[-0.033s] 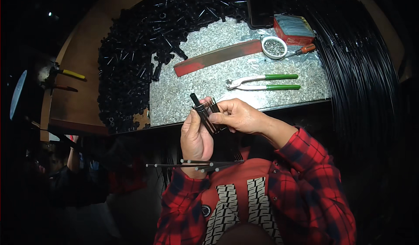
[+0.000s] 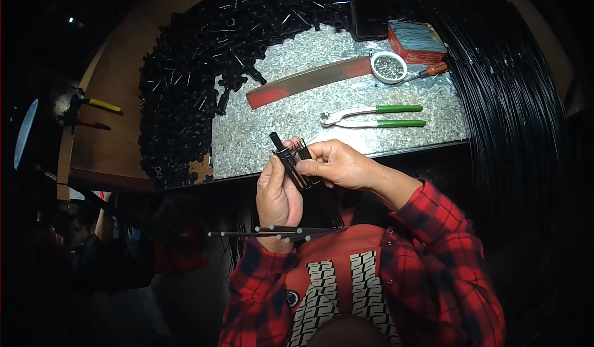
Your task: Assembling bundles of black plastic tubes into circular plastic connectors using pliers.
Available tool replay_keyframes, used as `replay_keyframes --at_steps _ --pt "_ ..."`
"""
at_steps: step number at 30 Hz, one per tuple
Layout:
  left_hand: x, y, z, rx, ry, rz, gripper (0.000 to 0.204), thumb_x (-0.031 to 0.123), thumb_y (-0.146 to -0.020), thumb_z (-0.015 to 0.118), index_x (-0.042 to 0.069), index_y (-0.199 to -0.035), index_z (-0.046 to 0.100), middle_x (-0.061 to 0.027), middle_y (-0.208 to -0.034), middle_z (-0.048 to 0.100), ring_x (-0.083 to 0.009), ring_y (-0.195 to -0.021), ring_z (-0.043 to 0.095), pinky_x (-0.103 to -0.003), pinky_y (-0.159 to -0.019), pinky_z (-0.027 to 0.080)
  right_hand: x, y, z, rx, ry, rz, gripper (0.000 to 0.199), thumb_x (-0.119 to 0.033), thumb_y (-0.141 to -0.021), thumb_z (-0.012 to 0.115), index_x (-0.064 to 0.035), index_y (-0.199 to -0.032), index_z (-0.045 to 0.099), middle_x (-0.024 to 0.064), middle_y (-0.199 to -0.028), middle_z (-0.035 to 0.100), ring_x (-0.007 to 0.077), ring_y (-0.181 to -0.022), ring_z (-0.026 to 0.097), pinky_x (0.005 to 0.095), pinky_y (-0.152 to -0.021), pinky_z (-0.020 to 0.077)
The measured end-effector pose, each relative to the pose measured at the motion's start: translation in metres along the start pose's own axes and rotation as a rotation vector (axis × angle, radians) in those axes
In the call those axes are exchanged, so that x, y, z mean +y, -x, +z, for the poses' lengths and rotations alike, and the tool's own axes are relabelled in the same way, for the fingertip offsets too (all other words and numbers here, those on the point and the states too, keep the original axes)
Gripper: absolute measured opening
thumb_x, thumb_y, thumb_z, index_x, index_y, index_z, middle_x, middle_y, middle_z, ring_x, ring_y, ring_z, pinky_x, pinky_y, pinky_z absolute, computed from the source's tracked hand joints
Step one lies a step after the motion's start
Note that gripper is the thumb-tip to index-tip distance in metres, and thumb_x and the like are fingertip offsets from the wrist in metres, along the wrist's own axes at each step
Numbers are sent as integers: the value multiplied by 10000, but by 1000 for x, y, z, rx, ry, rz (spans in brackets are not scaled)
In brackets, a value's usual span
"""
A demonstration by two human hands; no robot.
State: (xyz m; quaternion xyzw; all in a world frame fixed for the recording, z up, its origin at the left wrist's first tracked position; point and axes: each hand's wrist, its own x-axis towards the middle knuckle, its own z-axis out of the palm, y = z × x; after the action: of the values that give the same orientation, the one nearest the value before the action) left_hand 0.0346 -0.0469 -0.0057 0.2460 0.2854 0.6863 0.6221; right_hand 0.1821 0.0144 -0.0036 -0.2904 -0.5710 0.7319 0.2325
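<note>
Just off the table's front edge I hold a black tubular piece (image 2: 276, 140) that looks like an umbrella runner, its narrow end tilted up. Thin black ribs (image 2: 302, 177) fan around it. My left hand (image 2: 276, 193) is closed around the runner from the left, with the thumb along its side. From the right, my right hand (image 2: 337, 163) pinches the ribs between thumb and fingers. Part of the ribs is hidden by my fingers. Several thin rods with pale round ends (image 2: 291, 231) stick out across my left wrist.
On the speckled tabletop (image 2: 278, 121) lie green-handled pincers (image 2: 371, 117), a red and brown bar (image 2: 309, 81), a white bowl of small metal bits (image 2: 389, 67), a screwdriver (image 2: 435, 69) and a red box of wires (image 2: 417, 44). Black plastic parts (image 2: 192, 68) heap left; long black rods (image 2: 507, 87) hang right.
</note>
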Motion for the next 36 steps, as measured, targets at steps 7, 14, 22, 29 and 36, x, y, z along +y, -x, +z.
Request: replay_keyframes --at_steps 7,14,22,29,36 --pt "-5 6 9 0 -66 33 370 255 -1008 411 -45 -1170 553 -119 -1128 607 -165 -1030 565 -302 -936 423 -1 -1 0 -12 -55 -24 356 -371 -901 621 -78 -715 544 -25 -624 535 43 -473 439 195 -419 342" --pt "-7 10 18 51 -135 101 382 289 -999 427 -31 -1174 544 -121 -1181 575 -176 -1110 531 -317 -994 396 -1 -5 -1 -33 -73 -31 345 -359 -910 610 -79 -717 546 -27 -646 539 40 -484 428 196 -426 342" --pt "0 11 21 93 2 59 343 222 -1012 410 -45 -1163 563 -112 -1081 620 -151 -988 582 -298 -918 442 -28 14 19 99 534 -104 392 -325 -980 412 24 -853 536 210 -672 565 362 -622 550 403 -598 424" --pt "10 6 24 27 -36 -24 364 263 -1028 335 -27 -1145 522 -167 -1151 598 -188 -1061 572 -329 -948 439 -40 11 15 19 619 -56 397 -300 -997 376 28 -833 528 218 -637 536 360 -594 539 412 -571 410" --pt "4 -8 -2 -126 -71 -39 296 245 -1018 362 4 -1138 486 -136 -1112 607 -192 -1027 594 -316 -912 465 -62 -16 -19 -272 891 209 563 -455 -964 455 32 -737 623 128 -562 537 190 -530 488 345 -570 439"
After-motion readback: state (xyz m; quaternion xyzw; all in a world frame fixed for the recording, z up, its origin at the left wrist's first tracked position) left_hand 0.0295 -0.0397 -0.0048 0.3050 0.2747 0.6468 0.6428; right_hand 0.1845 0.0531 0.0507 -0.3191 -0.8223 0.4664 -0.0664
